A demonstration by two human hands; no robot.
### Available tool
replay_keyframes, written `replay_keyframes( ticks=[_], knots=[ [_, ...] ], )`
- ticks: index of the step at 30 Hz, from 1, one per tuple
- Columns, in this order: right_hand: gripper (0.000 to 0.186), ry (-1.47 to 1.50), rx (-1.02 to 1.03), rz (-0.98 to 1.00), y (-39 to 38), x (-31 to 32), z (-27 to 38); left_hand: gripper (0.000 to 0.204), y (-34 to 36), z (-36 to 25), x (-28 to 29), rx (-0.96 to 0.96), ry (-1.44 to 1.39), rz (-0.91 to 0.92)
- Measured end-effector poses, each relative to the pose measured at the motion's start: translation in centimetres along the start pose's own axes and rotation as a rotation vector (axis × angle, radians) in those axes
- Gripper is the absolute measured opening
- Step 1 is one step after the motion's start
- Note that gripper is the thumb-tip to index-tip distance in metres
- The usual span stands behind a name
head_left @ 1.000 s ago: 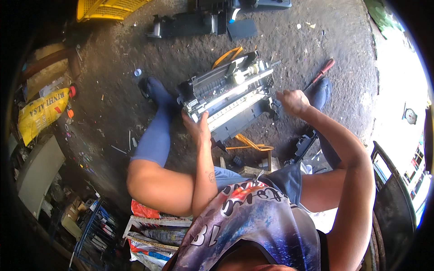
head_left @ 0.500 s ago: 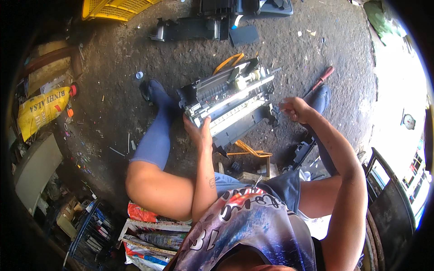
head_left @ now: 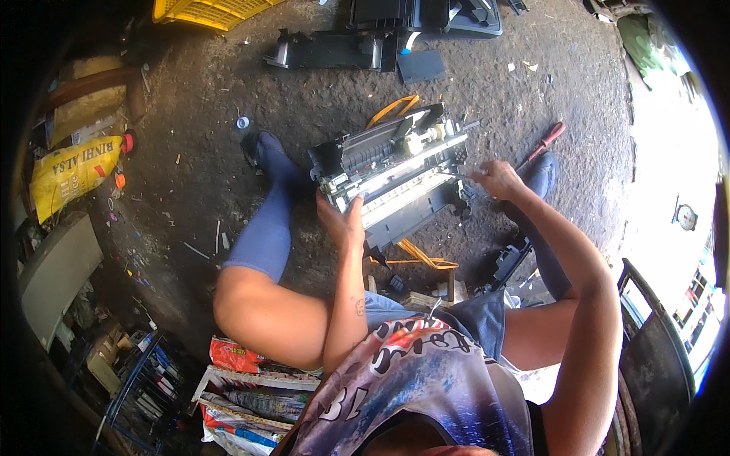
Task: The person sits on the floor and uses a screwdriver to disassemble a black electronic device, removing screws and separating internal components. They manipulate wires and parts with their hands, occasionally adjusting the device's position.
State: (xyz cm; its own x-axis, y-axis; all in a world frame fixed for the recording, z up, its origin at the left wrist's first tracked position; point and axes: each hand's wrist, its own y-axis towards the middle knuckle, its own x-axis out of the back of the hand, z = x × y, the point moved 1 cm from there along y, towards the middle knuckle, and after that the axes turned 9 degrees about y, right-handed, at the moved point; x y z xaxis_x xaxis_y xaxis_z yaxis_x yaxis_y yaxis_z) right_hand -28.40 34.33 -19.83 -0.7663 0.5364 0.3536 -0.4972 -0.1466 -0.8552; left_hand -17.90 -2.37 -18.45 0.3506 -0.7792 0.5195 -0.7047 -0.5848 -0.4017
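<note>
A stripped printer mechanism point(head_left: 395, 171), black with pale metal rails and white rollers, is held at a slant between my knees. My left hand point(head_left: 342, 219) is closed round its lower left end, the thumb lying on the near rail. Just off its right end is my right hand point(head_left: 498, 181), with the fingers pinched together. A thin pale rod-like thing shows between those fingers and the mechanism, too small to tell its kind. Beyond the right hand, by my right foot, a red-handled tool point(head_left: 549, 138) lies on the ground.
Black plastic housing parts point(head_left: 327, 52) and a yellow crate point(head_left: 217, 11) lie at the far side. Orange strapping point(head_left: 426, 257) is under the mechanism. A black part point(head_left: 508, 262) lies near my right leg. A yellow bottle-shaped container point(head_left: 76, 173) stands at left, near a wire rack point(head_left: 152, 387).
The view has shifted slightly, so the scene sits a little farther right. My right hand's fingers have closed up, and a thin rod now shows reaching toward the mechanism. The left hand keeps its hold.
</note>
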Motion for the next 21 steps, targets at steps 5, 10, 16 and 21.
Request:
replay_keyframes(
  ticks=[5, 10, 16, 21],
  knots=[
    [0.04, -0.295, 0.149, -0.031, 1.6, -1.3, -2.0, 0.095, -0.1, -0.1, -0.2, -0.001, 0.108, -0.032],
    [0.031, -0.538, 0.32, -0.236, 1.0, -3.1, -1.5, 0.096, -0.3, -0.3, 0.1, -0.018, 0.171, 0.012],
    [0.025, -0.554, 0.272, -0.073, 0.9, -4.6, 0.9, 0.095, -0.3, -0.1, 0.0, -0.009, 0.201, 0.016],
    [0.019, -0.618, 0.171, -0.115, 2.3, -4.9, 2.4, 0.091, -0.2, 0.4, -0.1, -0.043, 0.172, -0.009]
  ],
)
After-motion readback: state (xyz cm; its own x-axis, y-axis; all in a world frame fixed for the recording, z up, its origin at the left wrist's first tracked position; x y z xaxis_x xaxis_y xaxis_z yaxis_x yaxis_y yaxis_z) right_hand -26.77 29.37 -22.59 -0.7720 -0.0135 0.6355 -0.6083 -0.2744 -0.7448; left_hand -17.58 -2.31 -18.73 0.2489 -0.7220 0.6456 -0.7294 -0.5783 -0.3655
